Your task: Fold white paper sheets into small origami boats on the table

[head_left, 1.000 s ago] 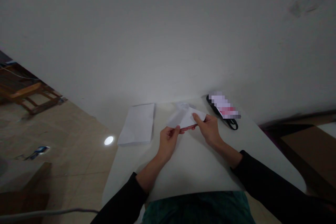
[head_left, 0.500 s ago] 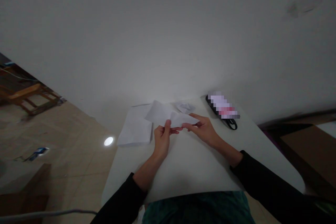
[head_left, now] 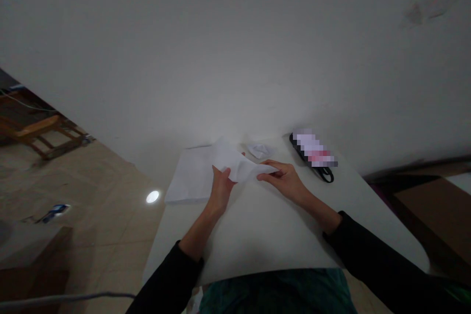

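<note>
A partly folded sheet of white paper (head_left: 241, 167) is held between both hands just above the white table (head_left: 272, 230). My left hand (head_left: 222, 187) grips its left part, thumb on top and the other fingers mostly hidden beneath. At the right, my right hand (head_left: 281, 179) pinches the narrow end of the sheet between thumb and fingers. Left of the hands lies a stack of white paper (head_left: 189, 176). Behind the held sheet, close to the wall, sits a small folded paper piece (head_left: 259, 150).
A phone (head_left: 312, 149), its screen blurred out, leans in a black holder with a strap loop at the back right. The wall (head_left: 235, 59) rises directly behind the table. A cardboard box (head_left: 436, 211) stands to the right, a wooden chair (head_left: 40, 130) far left.
My left hand has moved a little left and down, and its grip on the paper has shifted. More of the sheet now spreads out between the hands. My right hand has barely moved.
</note>
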Action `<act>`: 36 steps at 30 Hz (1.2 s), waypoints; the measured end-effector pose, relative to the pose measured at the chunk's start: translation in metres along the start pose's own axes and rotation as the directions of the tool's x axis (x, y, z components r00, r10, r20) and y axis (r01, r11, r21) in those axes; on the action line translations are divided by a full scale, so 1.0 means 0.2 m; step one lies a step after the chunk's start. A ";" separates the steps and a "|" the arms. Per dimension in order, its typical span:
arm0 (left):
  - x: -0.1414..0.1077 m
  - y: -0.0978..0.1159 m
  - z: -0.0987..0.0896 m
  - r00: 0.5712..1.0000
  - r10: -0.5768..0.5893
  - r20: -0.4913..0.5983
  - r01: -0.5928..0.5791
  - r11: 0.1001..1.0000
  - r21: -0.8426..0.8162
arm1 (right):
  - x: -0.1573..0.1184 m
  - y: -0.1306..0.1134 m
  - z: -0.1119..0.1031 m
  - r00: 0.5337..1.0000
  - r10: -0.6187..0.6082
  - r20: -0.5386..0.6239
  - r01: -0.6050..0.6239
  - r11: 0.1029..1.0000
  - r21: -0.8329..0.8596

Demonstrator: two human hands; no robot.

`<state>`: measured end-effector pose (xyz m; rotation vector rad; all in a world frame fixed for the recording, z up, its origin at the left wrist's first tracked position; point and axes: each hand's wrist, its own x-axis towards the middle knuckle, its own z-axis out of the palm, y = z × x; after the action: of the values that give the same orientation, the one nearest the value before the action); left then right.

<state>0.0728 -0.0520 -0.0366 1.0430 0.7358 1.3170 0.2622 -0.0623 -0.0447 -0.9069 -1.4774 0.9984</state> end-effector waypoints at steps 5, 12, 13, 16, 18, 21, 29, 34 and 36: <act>-0.01 0.20 -0.09 0.963 -0.112 0.243 0.045 0.963 0.267 | 0.01 -0.03 -0.04 0.981 0.163 0.109 -0.170 0.983 0.063; 0.01 0.26 -0.17 0.858 -0.275 0.434 0.049 0.884 0.465 | 0.04 0.01 -0.08 0.981 0.195 -0.021 -0.191 0.974 0.122; 0.02 0.25 -0.16 0.859 -0.245 0.450 0.001 0.879 0.477 | 0.04 0.02 -0.07 0.981 0.193 -0.037 -0.186 0.972 0.142; 0.05 0.22 -0.16 0.860 -0.140 0.491 -0.160 0.839 0.520 | 0.04 0.04 -0.05 0.978 0.206 -0.041 -0.193 0.959 0.209; 0.06 0.22 -0.17 0.829 -0.097 0.551 -0.272 0.792 0.548 | 0.04 0.05 -0.04 0.977 0.210 -0.029 -0.197 0.950 0.243; 0.06 0.24 -0.18 0.758 -0.078 0.647 -0.432 0.684 0.588 | 0.04 0.04 -0.04 0.979 0.202 0.011 -0.199 0.951 0.235; 0.01 0.33 -0.13 0.728 -0.037 0.684 -0.524 0.613 0.591 | 0.06 0.01 -0.11 0.977 0.187 0.100 -0.201 0.966 0.164; 0.02 0.25 -0.09 0.909 -0.094 0.407 -0.206 0.747 0.632 | 0.04 0.01 -0.07 0.984 0.174 0.037 -0.178 0.973 0.145; 0.01 0.22 -0.08 0.957 -0.120 0.265 -0.109 0.697 0.709 | 0.02 0.01 -0.04 0.982 0.186 0.040 -0.190 0.965 0.179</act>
<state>0.0418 -0.0497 -0.0025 1.8255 1.0586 0.8154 0.2693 -0.0567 -0.0436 -0.9169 -1.3118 1.2654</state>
